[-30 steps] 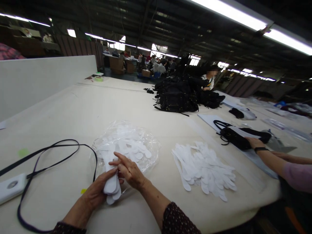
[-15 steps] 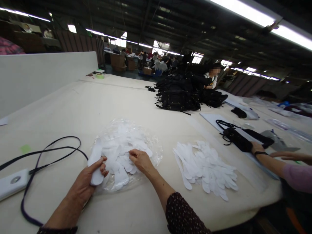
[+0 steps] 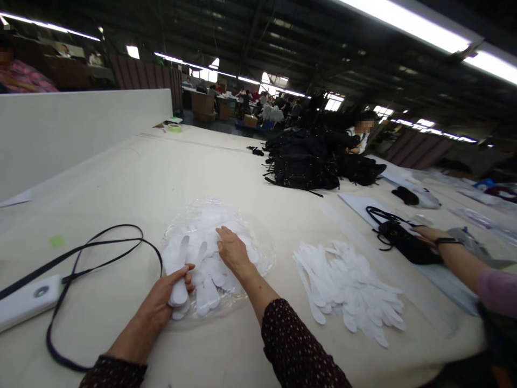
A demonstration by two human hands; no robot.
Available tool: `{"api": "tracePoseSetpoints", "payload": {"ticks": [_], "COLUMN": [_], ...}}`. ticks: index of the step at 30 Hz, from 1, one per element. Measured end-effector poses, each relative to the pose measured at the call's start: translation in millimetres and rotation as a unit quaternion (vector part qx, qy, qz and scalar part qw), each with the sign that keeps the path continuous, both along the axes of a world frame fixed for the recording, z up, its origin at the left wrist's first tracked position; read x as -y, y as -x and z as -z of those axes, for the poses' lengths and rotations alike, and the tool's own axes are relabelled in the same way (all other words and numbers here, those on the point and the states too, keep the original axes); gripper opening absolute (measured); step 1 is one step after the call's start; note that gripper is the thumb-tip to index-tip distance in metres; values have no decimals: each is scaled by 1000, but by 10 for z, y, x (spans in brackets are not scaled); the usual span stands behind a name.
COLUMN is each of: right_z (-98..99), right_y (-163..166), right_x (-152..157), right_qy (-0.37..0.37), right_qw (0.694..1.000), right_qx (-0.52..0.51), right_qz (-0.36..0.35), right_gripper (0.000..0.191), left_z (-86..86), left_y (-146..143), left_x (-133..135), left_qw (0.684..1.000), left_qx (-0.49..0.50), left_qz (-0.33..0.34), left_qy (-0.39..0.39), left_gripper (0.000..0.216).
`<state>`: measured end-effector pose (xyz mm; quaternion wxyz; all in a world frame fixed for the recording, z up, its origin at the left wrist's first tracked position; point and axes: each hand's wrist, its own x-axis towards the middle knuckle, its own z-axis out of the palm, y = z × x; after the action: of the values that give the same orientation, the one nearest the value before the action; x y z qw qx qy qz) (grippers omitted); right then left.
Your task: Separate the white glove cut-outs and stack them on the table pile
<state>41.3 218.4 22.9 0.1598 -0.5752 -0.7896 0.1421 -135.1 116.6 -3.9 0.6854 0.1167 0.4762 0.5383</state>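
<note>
My left hand (image 3: 163, 296) is closed around a few white strips with rounded ends (image 3: 180, 269), holding them upright at the left side of a clear plastic bag (image 3: 262, 253). More such white strips (image 3: 208, 285) lie loosely heaped on the bag. Over the middle of this heap is my right hand (image 3: 234, 252), its fingers slightly bent and the thumb a little apart from them. I see nothing held in it. Off to the right, a second heap of white strips (image 3: 347, 285) lies fanned out on the table.
Left of me are a white device (image 3: 30, 302) and a looped dark cord (image 3: 139, 237). Black bags (image 3: 302, 167) are piled at the back. A co-worker's hand (image 3: 430, 234) touches a black bag (image 3: 396, 234) at right. A white partition (image 3: 81, 134) borders the table (image 3: 153, 178).
My right hand has moved up over the heap, and its fingers have loosened from a pinch. The strips in my left hand have shifted. The co-worker's hand has moved along the black bag.
</note>
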Motion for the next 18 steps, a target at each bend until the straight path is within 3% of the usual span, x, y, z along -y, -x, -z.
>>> {"api": "tracePoseSetpoints", "payload": {"ticks": [7, 18], "right_z": [9, -51], "right_y": [124, 252], "right_x": [-234, -220], "right_qy": [-8, -5], "right_qw": [999, 998], "right_qx": [52, 22], "right_qz": [14, -61], "right_gripper": [42, 63], "left_z": [-52, -66], "left_y": [14, 25], "left_x": [11, 18], "left_qw": [1000, 999], "left_qx": [8, 33], "left_qz": [11, 21], "left_qy": [5, 2], "left_gripper": [9, 13]}}
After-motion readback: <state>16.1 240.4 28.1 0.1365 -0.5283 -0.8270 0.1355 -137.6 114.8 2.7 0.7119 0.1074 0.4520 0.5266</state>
